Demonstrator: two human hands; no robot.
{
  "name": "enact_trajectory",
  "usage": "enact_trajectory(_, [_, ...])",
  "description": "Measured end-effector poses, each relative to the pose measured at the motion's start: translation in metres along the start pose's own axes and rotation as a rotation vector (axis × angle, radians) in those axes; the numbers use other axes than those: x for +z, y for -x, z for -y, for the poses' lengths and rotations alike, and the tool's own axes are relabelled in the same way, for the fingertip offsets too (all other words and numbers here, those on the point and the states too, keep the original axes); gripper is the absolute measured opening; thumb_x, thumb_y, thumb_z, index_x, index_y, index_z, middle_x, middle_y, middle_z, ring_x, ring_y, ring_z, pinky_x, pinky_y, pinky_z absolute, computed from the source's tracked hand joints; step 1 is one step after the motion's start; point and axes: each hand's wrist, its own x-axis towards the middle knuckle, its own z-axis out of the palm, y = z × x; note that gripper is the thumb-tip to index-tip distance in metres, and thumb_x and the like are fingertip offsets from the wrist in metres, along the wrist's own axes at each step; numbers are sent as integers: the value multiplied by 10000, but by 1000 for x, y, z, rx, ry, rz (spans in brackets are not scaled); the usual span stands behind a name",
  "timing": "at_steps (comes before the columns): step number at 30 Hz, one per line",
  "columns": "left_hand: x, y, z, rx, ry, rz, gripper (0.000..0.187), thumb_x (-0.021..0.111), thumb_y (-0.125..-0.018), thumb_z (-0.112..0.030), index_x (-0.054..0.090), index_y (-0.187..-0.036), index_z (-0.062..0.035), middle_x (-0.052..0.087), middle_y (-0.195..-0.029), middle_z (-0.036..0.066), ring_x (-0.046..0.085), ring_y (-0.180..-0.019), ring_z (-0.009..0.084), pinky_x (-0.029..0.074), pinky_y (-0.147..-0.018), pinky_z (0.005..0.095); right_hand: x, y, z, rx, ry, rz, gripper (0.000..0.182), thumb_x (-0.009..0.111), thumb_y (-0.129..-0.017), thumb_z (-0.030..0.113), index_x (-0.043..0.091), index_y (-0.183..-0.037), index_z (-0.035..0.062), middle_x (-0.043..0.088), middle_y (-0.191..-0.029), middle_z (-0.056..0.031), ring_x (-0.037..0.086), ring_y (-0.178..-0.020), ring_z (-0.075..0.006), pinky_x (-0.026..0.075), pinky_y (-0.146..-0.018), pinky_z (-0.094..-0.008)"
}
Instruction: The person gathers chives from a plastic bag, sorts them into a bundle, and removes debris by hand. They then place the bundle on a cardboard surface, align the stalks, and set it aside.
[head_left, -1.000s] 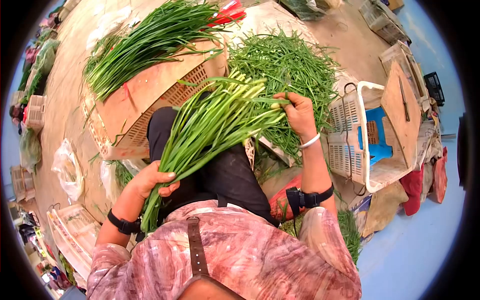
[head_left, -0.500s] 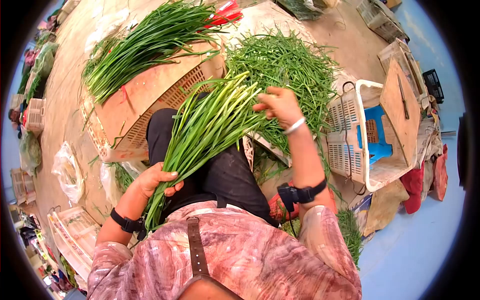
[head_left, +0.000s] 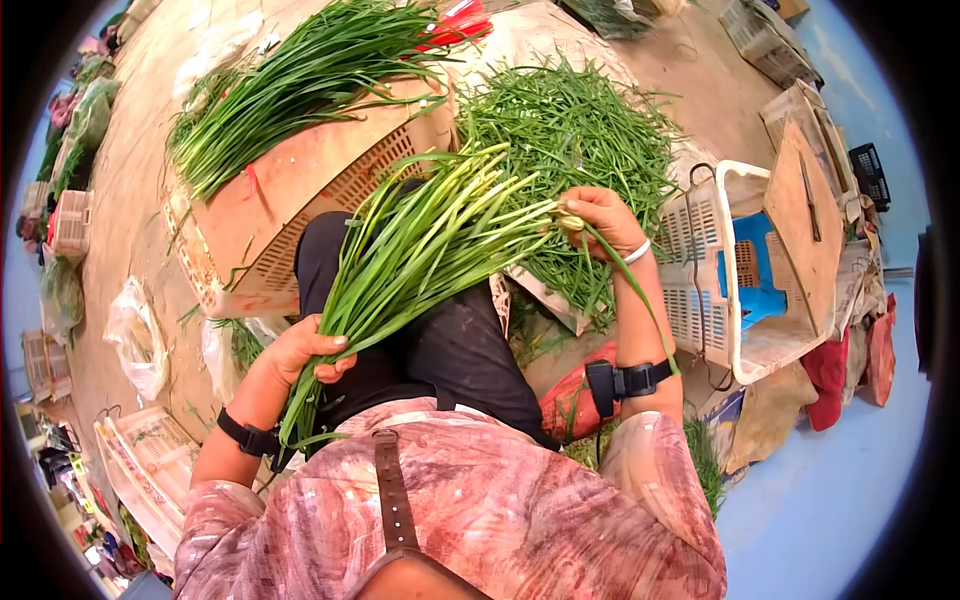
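My left hand (head_left: 308,353) is wrapped round the lower green part of a bunch of long green stalks (head_left: 420,240), which lies slantwise over my lap with its pale ends to the upper right. At those pale ends, my right hand (head_left: 603,222) pinches a few stalk ends, and one long green leaf hangs from it down along my forearm. Beyond my right hand spreads a heap of loose green stalks (head_left: 570,130). A larger bunch of green stalks (head_left: 290,95) rests on a board (head_left: 290,190) over a crate at the upper left.
On the right, a white crate (head_left: 735,270) lies with a blue object inside and a wooden board against it. Red strips (head_left: 460,22) lie at the top. A clear plastic bag (head_left: 137,340) and another crate (head_left: 150,460) are on the left. A red bag (head_left: 580,395) is beside my right thigh.
My right hand has moved right and slightly down, closing on stalk ends, with a long leaf now trailing from it. My left hand still holds the bunch, nearly unmoved.
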Motion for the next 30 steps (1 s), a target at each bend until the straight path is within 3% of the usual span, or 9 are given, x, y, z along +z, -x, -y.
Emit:
enact_trajectory(7, [-7,0,-1,-14,-45,-12,234,599,-826,-108,507,-991,31,529,-659,153,398,-406,126,311,-386,243,-82,13,32,-259,-75,-337,285,640,-810,245,591,-942,-4,626,-719,-104,587,-526,-167,468,-434,-304])
enact_trajectory(9, [-6,-1,-2,-29,-37,-20,240,599,-825,-109,508,-997,31,539,-669,162,406,-407,130,314,-386,244,-57,2,38,236,1499,-921,484,640,-792,367,573,-1028,-50,640,-907,-211,638,-760,-290,511,-661,-385])
enact_trajectory(11, [-7,-1,-2,-38,-40,-31,257,597,-823,-111,509,-1017,32,562,-695,185,431,-412,139,334,-388,237,-13,-4,25,-200,1286,-686,569,652,-772,371,548,-1100,-83,589,-1053,-266,593,-984,-322,455,-868,-380])
enact_trajectory(12, [-8,-1,-1,-41,-34,-38,257,597,-823,-111,509,-1017,32,562,-695,185,431,-412,139,334,-388,237,3,-16,16,-128,1068,-409,587,644,-778,329,504,-1168,-87,570,-1108,-259,580,-1024,-302,445,-889,-341])
enact_trajectory(15, [-1,-2,-3,-9,-83,-46,281,620,-808,-119,512,-1020,29,562,-692,177,439,-416,135,348,-390,226,53,-31,-3,-103,908,28,210,650,-744,164,681,-870,0,675,-803,-145,636,-714,-219,492,-715,-314])
enact_trajectory(20, [22,7,-8,-5,-231,-90,316,663,-771,-121,524,-1017,18,574,-676,133,441,-423,118,357,-390,222,46,-22,-14,-263,956,-179,135,617,-740,103,658,-775,-21,650,-703,-141,613,-630,-196,481,-622,-322])
enact_trajectory(24, [22,0,-2,11,-322,-140,271,657,-774,-100,534,-995,-1,572,-666,111,439,-428,108,360,-402,220,-8,-35,-32,-249,785,-848,184,612,-761,151,646,-715,-24,649,-707,-167,630,-649,-265,487,-616,-349])
enact_trajectory(28, [23,1,-1,66,-526,-197,230,648,-771,-53,542,-969,-7,561,-650,66,450,-442,90,369,-412,213,-63,-22,-15,-102,1179,-1340,342,641,-776,228,594,-1035,9,637,-926,-204,613,-853,-342,471,-759,-410])
enact_trajectory(30, [32,1,-2,79,-552,-248,232,647,-767,-36,541,-972,-10,554,-645,54,452,-447,84,371,-413,211,-21,-14,11,-80,1364,-1167,567,697,-735,267,487,-1181,-15,524,-1162,-236,542,-1002,-396,431,-864,-419])
